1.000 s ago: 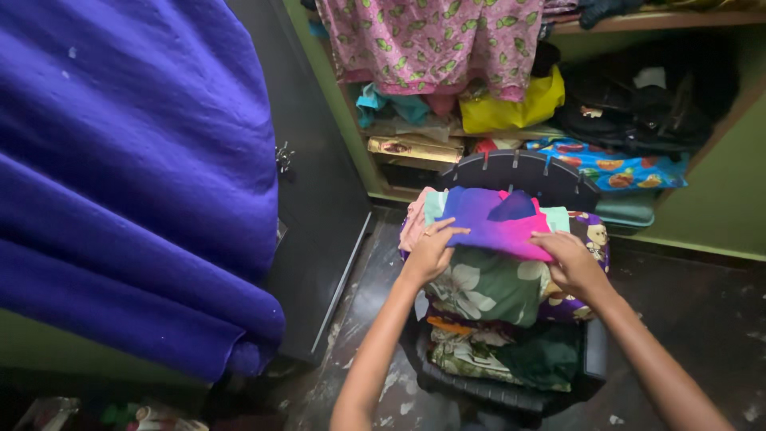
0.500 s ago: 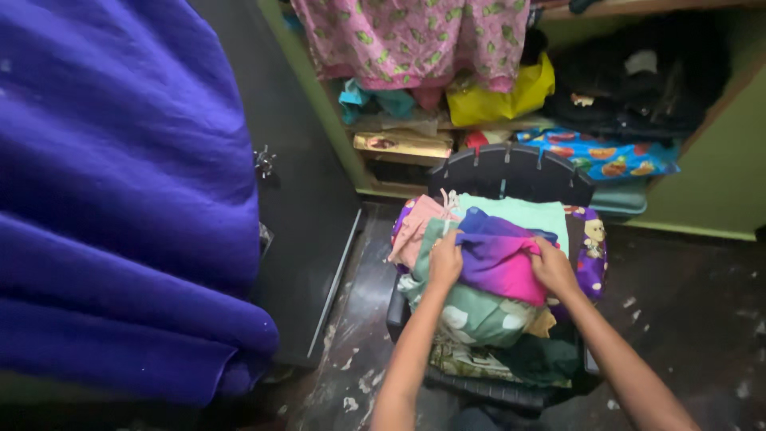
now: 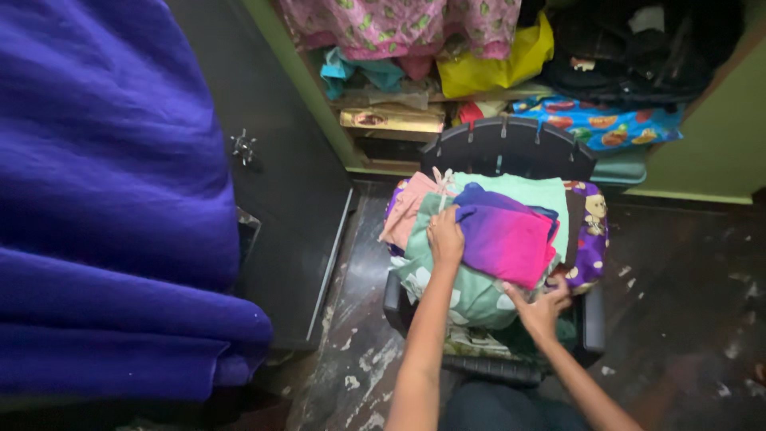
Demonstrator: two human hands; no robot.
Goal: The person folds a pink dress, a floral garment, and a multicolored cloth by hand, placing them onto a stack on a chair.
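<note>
A pile of folded clothes rests on a black plastic chair. On top lies a folded purple-to-pink cloth. My left hand presses down on its left edge, fingers curled over the fold. My right hand reaches under the pile's front right corner, below the purple-pink cloth, touching a green flowered cloth. A mint green garment and a pale pink garment lie beneath and behind.
A big blue-purple cloth fills the left side. A dark cupboard door stands open beside the chair. Shelves behind hold a pink leaf-print cloth, a yellow bag and dark bags. The floor is dark and stained.
The purple-pink cloth has been folded smaller and laid flat on the pile. My right hand moved from its right edge down to the pile's front; my left stays on its left edge.
</note>
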